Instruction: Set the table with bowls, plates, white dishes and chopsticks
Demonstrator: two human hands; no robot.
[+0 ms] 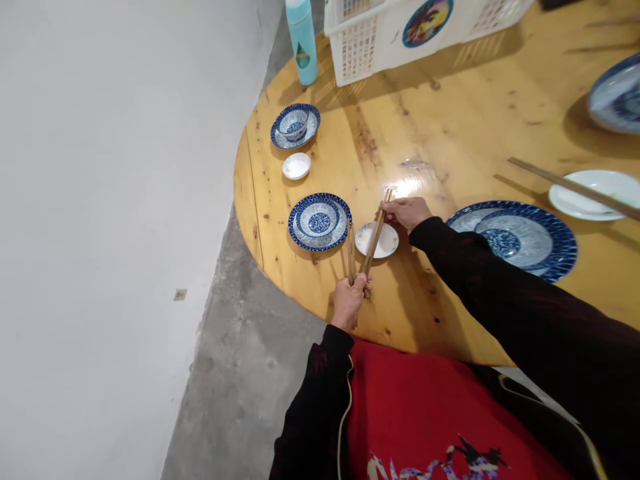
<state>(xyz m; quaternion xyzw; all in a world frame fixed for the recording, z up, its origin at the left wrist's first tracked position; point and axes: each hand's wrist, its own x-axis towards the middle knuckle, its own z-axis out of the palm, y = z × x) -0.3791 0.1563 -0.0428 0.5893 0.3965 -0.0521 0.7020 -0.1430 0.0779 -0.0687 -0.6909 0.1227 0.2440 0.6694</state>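
Observation:
My left hand (349, 299) is closed around wooden chopsticks (351, 252) near the table's front edge. My right hand (407, 212) pinches the far end of a pair of chopsticks (377, 233), which slants over a small white saucer (385, 244). The near end of that pair reaches my left hand; whether the left fingers also grip it is hard to make out. Left of the saucer lies a blue-rimmed plate (295, 235) with a patterned bowl (319, 221) in it. Under my right forearm sits another blue-rimmed plate (564, 248), partly covered by the sleeve.
Farther back are a second bowl (293, 125) on a plate, a small white dish (297, 166), a turquoise bottle (303, 47) and a white plastic basket (385, 50). At right, chopsticks (565, 181) rest across a white saucer (595, 180). The wooden table (255, 200) has a rounded left edge.

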